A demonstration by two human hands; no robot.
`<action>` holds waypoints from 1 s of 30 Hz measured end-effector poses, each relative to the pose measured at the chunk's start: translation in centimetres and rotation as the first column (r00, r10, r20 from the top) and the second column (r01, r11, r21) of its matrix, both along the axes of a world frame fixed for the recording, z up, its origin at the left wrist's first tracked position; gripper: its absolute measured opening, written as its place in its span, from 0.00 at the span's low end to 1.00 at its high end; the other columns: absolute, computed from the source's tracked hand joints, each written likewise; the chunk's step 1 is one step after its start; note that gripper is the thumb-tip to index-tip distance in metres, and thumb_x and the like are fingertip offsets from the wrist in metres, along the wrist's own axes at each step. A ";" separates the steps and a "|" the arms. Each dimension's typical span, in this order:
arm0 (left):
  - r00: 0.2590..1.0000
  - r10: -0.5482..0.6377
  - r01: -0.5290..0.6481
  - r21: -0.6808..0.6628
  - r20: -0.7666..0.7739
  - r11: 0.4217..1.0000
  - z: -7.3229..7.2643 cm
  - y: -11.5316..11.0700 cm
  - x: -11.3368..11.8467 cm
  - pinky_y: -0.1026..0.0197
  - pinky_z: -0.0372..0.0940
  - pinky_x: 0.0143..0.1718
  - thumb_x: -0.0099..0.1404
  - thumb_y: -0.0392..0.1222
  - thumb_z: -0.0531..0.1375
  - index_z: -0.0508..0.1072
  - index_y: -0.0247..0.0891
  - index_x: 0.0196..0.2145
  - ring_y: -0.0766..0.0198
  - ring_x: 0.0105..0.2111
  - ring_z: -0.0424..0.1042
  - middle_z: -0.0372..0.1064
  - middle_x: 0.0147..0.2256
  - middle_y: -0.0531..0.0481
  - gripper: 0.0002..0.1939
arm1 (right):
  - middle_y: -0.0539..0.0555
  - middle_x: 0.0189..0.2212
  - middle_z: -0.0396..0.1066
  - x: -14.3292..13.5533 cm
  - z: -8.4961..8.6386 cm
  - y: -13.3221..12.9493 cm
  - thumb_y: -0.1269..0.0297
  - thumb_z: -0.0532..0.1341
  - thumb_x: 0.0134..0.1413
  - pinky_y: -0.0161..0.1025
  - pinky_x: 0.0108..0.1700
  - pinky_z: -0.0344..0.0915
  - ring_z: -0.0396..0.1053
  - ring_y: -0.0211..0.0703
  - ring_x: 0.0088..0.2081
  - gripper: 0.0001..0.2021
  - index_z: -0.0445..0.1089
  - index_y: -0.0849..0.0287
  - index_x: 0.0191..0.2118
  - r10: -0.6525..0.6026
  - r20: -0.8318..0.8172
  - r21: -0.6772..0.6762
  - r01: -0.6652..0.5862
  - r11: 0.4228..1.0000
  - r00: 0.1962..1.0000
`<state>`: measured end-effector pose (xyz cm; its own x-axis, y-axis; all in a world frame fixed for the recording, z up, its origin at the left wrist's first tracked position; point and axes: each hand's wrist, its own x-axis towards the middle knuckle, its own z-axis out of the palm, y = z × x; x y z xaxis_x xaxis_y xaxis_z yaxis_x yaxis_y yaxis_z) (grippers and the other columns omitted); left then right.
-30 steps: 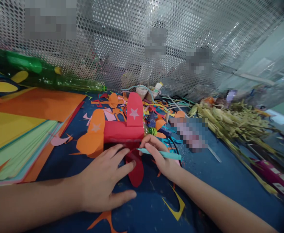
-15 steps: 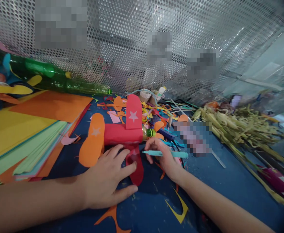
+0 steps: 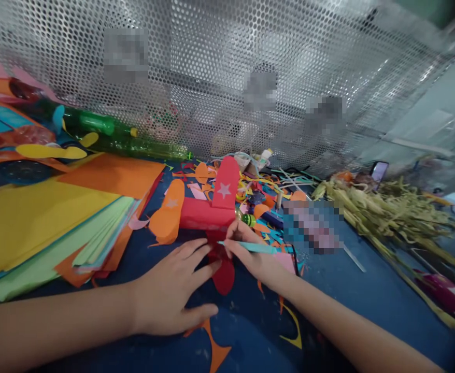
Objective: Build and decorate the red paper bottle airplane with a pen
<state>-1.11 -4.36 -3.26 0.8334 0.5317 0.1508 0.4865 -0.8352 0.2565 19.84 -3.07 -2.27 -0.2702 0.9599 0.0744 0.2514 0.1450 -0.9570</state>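
A red paper-covered bottle plane [image 3: 202, 213] lies on the blue table, with red wings, a white star on the upper one and orange tail pieces [image 3: 167, 215] at its left end. The green cap [image 3: 247, 219] points right. My left hand [image 3: 173, 285] has its fingers spread, the fingertips resting by the lower wing. In my right hand [image 3: 246, 248] a light-blue marker [image 3: 254, 247] is pinched, its tip over the lower wing near the body.
Stacked coloured paper [image 3: 29, 228] lies at the left, green bottles [image 3: 114, 134] behind it. Paper scraps [image 3: 258, 181] are strewn beyond the plane. Dry corn husks [image 3: 386, 207] lie at the right. A perforated metal screen [image 3: 212, 77] stands behind.
My right hand has moved left with the marker, bringing its tip over the lower wing. The view has shifted, so the plane and paper appear further right. My left hand stays spread.
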 end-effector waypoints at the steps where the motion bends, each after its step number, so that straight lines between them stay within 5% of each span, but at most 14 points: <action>1: 1.000 -0.004 0.004 -0.010 0.003 1.000 0.0 0.0 0.0 0.37 0.58 0.54 0.64 0.58 0.53 0.58 0.37 0.61 0.39 0.61 0.51 0.53 0.60 0.32 0.33 | 0.44 0.20 0.60 -0.1 -0.3 0.1 0.64 0.56 0.55 0.35 0.27 0.55 0.58 0.37 0.23 0.07 0.56 0.55 0.30 -0.013 -0.005 0.015 0.013 1.000 1.000; 7: 0.999 -0.010 0.012 -0.055 0.043 0.998 -0.4 0.1 -0.2 0.36 0.56 0.55 0.64 0.58 0.53 0.60 0.39 0.60 0.38 0.61 0.51 0.51 0.61 0.33 0.31 | 0.43 0.17 0.53 0.6 -1.2 0.6 0.62 0.59 0.53 0.34 0.24 0.49 0.50 0.34 0.20 0.14 0.53 0.55 0.22 -0.202 0.080 0.154 0.188 0.970 0.976; 15: 1.000 0.009 -0.008 -0.042 0.025 0.999 -0.7 0.0 -0.1 0.36 0.56 0.55 0.65 0.57 0.52 0.59 0.39 0.61 0.39 0.61 0.49 0.47 0.63 0.34 0.31 | 0.41 0.12 0.55 1.0 -1.7 0.8 0.60 0.59 0.54 0.32 0.18 0.45 0.50 0.32 0.14 0.14 0.54 0.55 0.23 -0.145 0.087 -0.018 0.148 0.989 0.986; 30: 0.999 0.024 -0.024 0.004 0.048 1.000 -1.2 0.0 -0.1 0.37 0.57 0.54 0.65 0.57 0.53 0.59 0.44 0.60 0.40 0.61 0.49 0.49 0.62 0.36 0.29 | 0.42 0.12 0.56 1.0 -2.1 0.8 0.60 0.59 0.54 0.31 0.20 0.50 0.52 0.32 0.15 0.14 0.55 0.56 0.23 -0.098 0.111 0.035 0.094 0.995 0.989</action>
